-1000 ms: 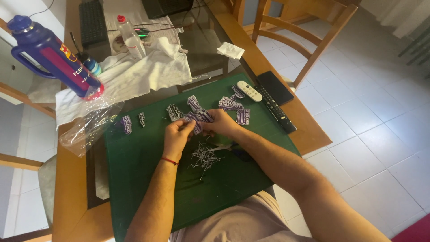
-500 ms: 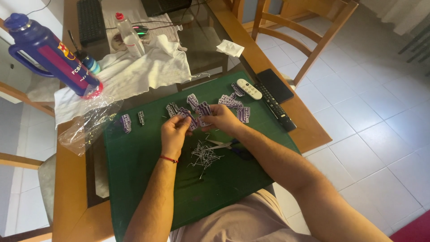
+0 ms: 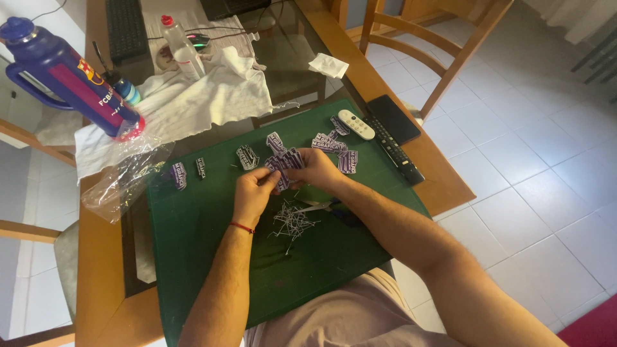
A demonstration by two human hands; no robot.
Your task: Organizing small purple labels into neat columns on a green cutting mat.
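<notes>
Two bare hands are meeting over a green cutting mat (image 3: pixel 212 257), sharing one small stack of purple-and-white printed stickers (image 3: pixel 287 162). The left hand (image 3: pixel 252 195), wearing a thin red string bracelet (image 3: pixel 242 226) at the wrist, is pinching the near edge of the stack between thumb and fingertips; the right hand (image 3: pixel 319 169) is closing on the stack from the opposite side, its fingers curling around the far edge. Both grips are therefore closed on the same stack, which is sitting between the two sets of fingertips just above the mat. Directly below the grip, toward the person, a loose heap of thin white paper trimmings (image 3: pixel 292 222) is lying on the mat, and a pair of scissors (image 3: pixel 334 208) is resting just beside it under the right forearm. Beyond the grip, several more cut stickers (image 3: pixel 247 157) are lying spread along the mat's far half, some to the left of the hands (image 3: pixel 178 175) and some to the right (image 3: pixel 348 161). Farther right of the grip, a white remote control (image 3: pixel 355 124) and a long black remote control (image 3: pixel 393 150) are lying near a dark flat device (image 3: pixel 393 119). Far to the left, a crumpled clear plastic bag (image 3: pixel 125 177) is lying under a large blue and red bottle (image 3: pixel 67 76), beside a white cloth (image 3: pixel 193 103).
</notes>
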